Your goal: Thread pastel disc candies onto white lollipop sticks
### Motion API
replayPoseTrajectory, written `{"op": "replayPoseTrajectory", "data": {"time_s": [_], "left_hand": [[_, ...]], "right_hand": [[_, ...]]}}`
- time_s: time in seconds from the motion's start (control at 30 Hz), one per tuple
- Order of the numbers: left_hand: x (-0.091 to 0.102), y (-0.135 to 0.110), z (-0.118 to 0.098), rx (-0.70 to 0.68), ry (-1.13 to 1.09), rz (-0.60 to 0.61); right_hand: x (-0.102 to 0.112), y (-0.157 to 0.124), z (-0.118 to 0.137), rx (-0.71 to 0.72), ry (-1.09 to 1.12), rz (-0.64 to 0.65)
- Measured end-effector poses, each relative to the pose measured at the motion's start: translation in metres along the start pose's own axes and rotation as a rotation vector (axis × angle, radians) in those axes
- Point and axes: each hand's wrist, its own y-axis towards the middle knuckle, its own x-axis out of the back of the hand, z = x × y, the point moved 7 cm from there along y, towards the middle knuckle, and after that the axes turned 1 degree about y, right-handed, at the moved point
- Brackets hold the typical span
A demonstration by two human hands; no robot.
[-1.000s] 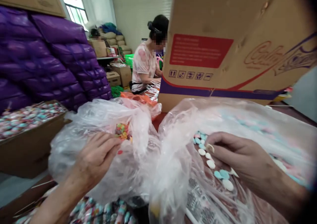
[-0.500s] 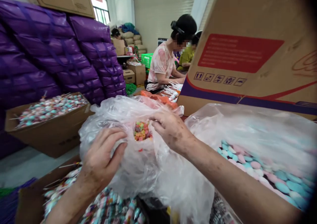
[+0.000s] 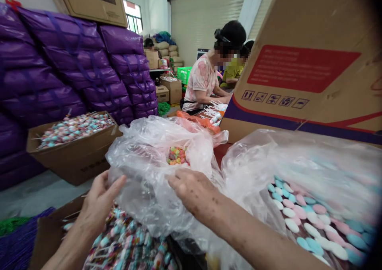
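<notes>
A crumpled clear plastic bag [image 3: 143,154] lies before me, with colourful small candies [image 3: 177,155] showing through its opening. My right hand [image 3: 195,192] is on the bag's near side, below the opening, its fingers bent together on the plastic. At the bag's left edge, my left hand [image 3: 101,196] is open, thumb and fingers apart, nothing visible in it. Beneath both lies a carton [image 3: 49,238] of wrapped candy sticks [image 3: 128,238]. To the right, another clear bag [image 3: 253,152] holds pink, blue and white oval candies [image 3: 313,222].
A second carton [image 3: 74,164] of candy sticks stands at left, before stacked purple bags [image 3: 65,67]. A large cardboard box [image 3: 286,83] rises at right. Beyond, a person [image 3: 203,79] in a pink-white top works near white sticks [image 3: 213,112]. An orange bag [image 3: 198,120] lies between.
My right hand has moved down from the bag's opening to its near side. My left hand has drawn back left and down. The view has shifted slightly left and up.
</notes>
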Motion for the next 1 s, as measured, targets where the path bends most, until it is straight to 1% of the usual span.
{"op": "replayPoseTrajectory", "data": {"time_s": [0.07,0.17,0.2,0.27,0.37,0.43,0.5,0.57,0.63,0.7,0.77,0.83,0.93,0.97,1.0], "left_hand": [[-0.009,-0.001,0.008,0.070,-0.099,0.063],[-0.022,-0.004,0.008,0.130,-0.298,0.151],[-0.024,-0.005,0.005,0.133,-0.353,0.157],[-0.022,-0.007,-0.002,0.103,-0.407,0.125],[-0.014,-0.009,-0.016,-0.005,-0.379,0.039],[-0.009,-0.010,-0.022,-0.052,-0.359,-0.010],[-0.008,-0.011,-0.026,-0.076,-0.371,-0.038],[-0.012,-0.013,-0.031,-0.095,-0.402,-0.035],[-0.019,-0.014,-0.038,-0.142,-0.417,-0.007],[-0.028,-0.014,-0.048,-0.243,-0.405,0.019],[-0.038,-0.015,-0.066,-0.399,-0.349,0.060],[-0.055,-0.017,-0.088,-0.555,-0.241,0.131],[-0.087,-0.022,-0.124,-0.752,-0.015,0.249],[-0.099,-0.025,-0.136,-0.807,0.052,0.282],[-0.113,-0.027,-0.145,-0.852,0.122,0.326]], "right_hand": [[-0.011,0.007,-0.004,-0.061,-0.055,0.001],[-0.023,0.011,-0.007,-0.066,-0.094,0.003],[-0.025,0.011,-0.007,-0.059,-0.096,0.007],[-0.023,0.008,-0.005,-0.051,-0.088,0.008],[-0.008,0.004,0.001,-0.029,-0.055,-0.025],[0.009,0.005,0.002,-0.026,-0.047,-0.095],[0.028,0.008,-0.003,-0.075,-0.059,-0.179],[0.043,0.011,-0.014,-0.177,-0.070,-0.218],[0.051,0.011,-0.026,-0.274,-0.075,-0.214],[0.056,0.005,-0.032,-0.301,-0.077,-0.222],[0.059,-0.010,-0.035,-0.282,-0.075,-0.259],[0.060,-0.036,-0.036,-0.242,-0.064,-0.314],[0.062,-0.091,-0.041,-0.198,-0.031,-0.428],[0.064,-0.113,-0.046,-0.229,-0.016,-0.469],[0.067,-0.138,-0.053,-0.293,-0.005,-0.503]]}}
